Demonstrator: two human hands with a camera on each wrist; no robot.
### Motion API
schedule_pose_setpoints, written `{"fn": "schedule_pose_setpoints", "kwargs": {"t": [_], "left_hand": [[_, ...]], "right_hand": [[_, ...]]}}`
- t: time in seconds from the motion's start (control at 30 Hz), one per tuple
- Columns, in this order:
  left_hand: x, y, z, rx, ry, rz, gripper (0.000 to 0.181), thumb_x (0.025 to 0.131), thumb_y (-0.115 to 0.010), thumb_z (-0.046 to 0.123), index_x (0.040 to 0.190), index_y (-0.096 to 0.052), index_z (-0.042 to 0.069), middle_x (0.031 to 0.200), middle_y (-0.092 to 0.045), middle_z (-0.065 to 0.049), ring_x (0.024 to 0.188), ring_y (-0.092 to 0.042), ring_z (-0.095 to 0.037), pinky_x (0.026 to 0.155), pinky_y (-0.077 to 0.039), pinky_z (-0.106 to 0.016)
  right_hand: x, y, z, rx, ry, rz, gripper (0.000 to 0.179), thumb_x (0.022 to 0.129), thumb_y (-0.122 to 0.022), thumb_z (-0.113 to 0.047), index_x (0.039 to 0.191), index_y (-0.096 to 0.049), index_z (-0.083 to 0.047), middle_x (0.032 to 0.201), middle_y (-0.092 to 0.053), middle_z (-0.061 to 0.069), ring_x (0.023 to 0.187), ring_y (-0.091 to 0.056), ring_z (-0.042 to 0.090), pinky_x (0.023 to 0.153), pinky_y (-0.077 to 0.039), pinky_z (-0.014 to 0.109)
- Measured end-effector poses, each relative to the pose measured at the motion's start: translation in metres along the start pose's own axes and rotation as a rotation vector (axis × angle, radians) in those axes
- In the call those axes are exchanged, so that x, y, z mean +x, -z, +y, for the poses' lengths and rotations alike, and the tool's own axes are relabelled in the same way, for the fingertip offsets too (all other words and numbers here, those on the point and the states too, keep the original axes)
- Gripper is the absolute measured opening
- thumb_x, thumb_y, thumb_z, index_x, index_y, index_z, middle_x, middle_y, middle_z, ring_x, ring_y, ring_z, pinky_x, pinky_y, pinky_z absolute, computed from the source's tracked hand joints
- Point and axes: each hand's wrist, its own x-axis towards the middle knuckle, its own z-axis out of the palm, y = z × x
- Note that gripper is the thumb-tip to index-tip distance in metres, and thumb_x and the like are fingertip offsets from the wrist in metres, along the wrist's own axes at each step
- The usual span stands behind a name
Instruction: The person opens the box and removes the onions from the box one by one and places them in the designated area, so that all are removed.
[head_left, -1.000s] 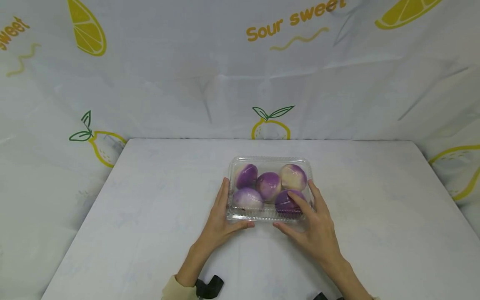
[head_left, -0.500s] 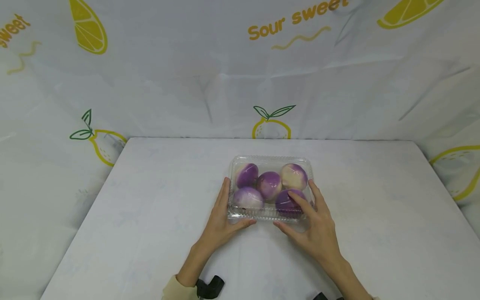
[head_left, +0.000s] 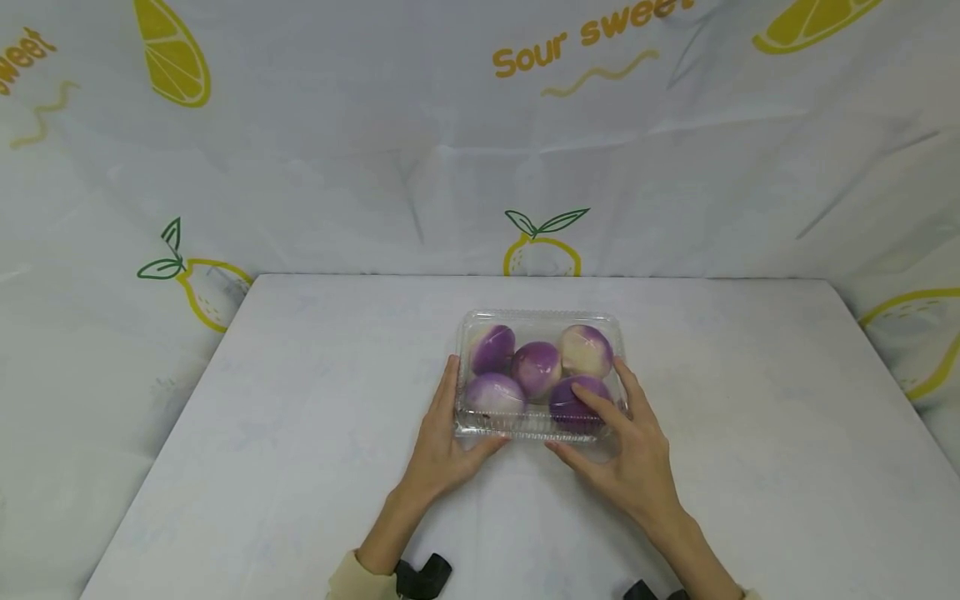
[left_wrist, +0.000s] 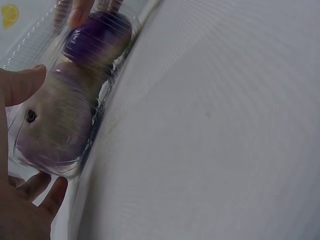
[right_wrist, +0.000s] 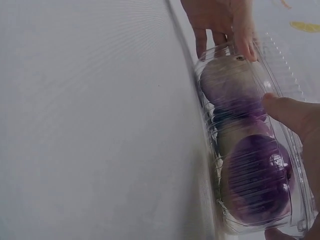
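Observation:
A clear plastic clamshell box (head_left: 540, 317) of purple-and-white turnips (head_left: 537, 369) sits near the middle of the white table in the head view. My left hand (head_left: 442, 446) holds its left side, fingers along the side wall and thumb at the front edge. On the right, my right hand (head_left: 637, 454) grips the near corner, thumb at the front and index finger lying over the lid. The left wrist view shows a pale turnip (left_wrist: 57, 122) behind the ribbed wall, close to my left thumb (left_wrist: 25, 85). A dark purple turnip (right_wrist: 257, 177) fills the near end in the right wrist view.
The white table (head_left: 300, 400) ends at a straight back edge. Behind it hangs a pale cloth (head_left: 337, 167) printed with lemons and lettering. Black wrist devices (head_left: 423, 577) show at the bottom of the head view.

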Motion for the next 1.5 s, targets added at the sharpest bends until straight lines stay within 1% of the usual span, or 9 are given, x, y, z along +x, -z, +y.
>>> {"fn": "schedule_pose_setpoints", "kwargs": {"t": [0.23,0.67,0.9,0.97,1.07,1.17,1.23,1.3,1.5], "left_hand": [[-0.001,-0.001,0.001,-0.007,0.027,-0.018,0.107,0.082,-0.074,0.035,0.164,-0.013,0.004,0.169,-0.018,-0.024,0.156,-0.022,-0.041,0.122,-0.024,-0.063],[-0.004,0.003,-0.003,0.057,-0.037,-0.046,0.094,0.094,-0.065,0.029,0.164,-0.008,0.001,0.169,-0.016,-0.025,0.156,-0.022,-0.041,0.123,-0.025,-0.06],[-0.005,0.006,-0.002,0.088,-0.025,-0.1,0.083,0.101,-0.053,0.023,0.164,-0.004,0.001,0.17,-0.012,-0.024,0.158,-0.018,-0.036,0.126,-0.022,-0.053],[-0.005,0.007,-0.002,0.115,-0.043,-0.093,0.077,0.101,-0.049,0.015,0.163,-0.006,-0.001,0.169,-0.016,-0.025,0.157,-0.021,-0.035,0.125,-0.024,-0.051],[-0.006,0.008,-0.002,0.158,-0.064,-0.077,0.072,0.099,-0.045,0.004,0.162,-0.01,-0.002,0.167,-0.022,-0.026,0.156,-0.026,-0.035,0.125,-0.027,-0.049],[-0.005,0.01,-0.002,0.176,-0.073,-0.062,0.073,0.097,-0.045,0.001,0.162,-0.012,-0.002,0.166,-0.024,-0.026,0.154,-0.03,-0.036,0.123,-0.029,-0.049],[-0.005,0.01,-0.002,0.179,-0.072,-0.059,0.076,0.096,-0.046,0.001,0.163,-0.011,-0.001,0.166,-0.024,-0.026,0.154,-0.03,-0.037,0.123,-0.03,-0.05],[-0.004,0.009,-0.002,0.177,-0.078,-0.053,0.077,0.095,-0.047,0.001,0.162,-0.011,-0.002,0.166,-0.024,-0.027,0.153,-0.031,-0.038,0.122,-0.03,-0.05],[-0.005,0.008,-0.002,0.162,-0.087,-0.038,0.074,0.099,-0.05,0.006,0.161,-0.013,-0.005,0.165,-0.024,-0.029,0.153,-0.03,-0.038,0.122,-0.03,-0.05]], "right_hand": [[0.0,0.0,0.0,0.01,-0.009,0.002,0.073,0.062,-0.095,-0.042,0.127,-0.073,-0.019,0.159,-0.042,0.023,0.133,-0.05,0.056,0.092,-0.052,0.066],[-0.002,-0.001,-0.001,0.012,-0.04,0.009,0.073,0.058,-0.096,-0.037,0.126,-0.074,-0.018,0.16,-0.041,0.02,0.132,-0.052,0.056,0.092,-0.051,0.07],[0.0,-0.001,0.0,0.02,-0.04,0.022,0.071,0.057,-0.097,-0.037,0.122,-0.076,-0.017,0.158,-0.045,0.019,0.131,-0.054,0.053,0.091,-0.052,0.068],[0.0,-0.001,0.0,0.019,-0.039,0.029,0.07,0.058,-0.096,-0.041,0.121,-0.076,-0.018,0.157,-0.046,0.018,0.132,-0.054,0.052,0.096,-0.052,0.061],[-0.001,-0.002,0.001,0.034,-0.04,0.038,0.069,0.06,-0.096,-0.044,0.12,-0.077,-0.019,0.157,-0.047,0.017,0.134,-0.053,0.051,0.113,-0.046,0.033],[-0.001,-0.002,0.001,0.035,-0.04,0.04,0.068,0.06,-0.095,-0.044,0.121,-0.076,-0.019,0.156,-0.048,0.016,0.135,-0.053,0.05,0.116,-0.04,0.028],[0.0,-0.002,0.0,0.032,-0.039,0.038,0.069,0.059,-0.096,-0.043,0.12,-0.077,-0.018,0.156,-0.048,0.016,0.135,-0.052,0.051,0.112,-0.043,0.039],[0.0,-0.002,0.0,0.023,-0.04,0.038,0.069,0.058,-0.096,-0.042,0.12,-0.077,-0.018,0.156,-0.048,0.016,0.135,-0.052,0.05,0.102,-0.045,0.052],[-0.001,-0.003,-0.002,0.027,-0.062,0.032,0.071,0.056,-0.097,-0.036,0.121,-0.076,-0.018,0.158,-0.045,0.019,0.134,-0.051,0.053,0.096,-0.05,0.066]]}}
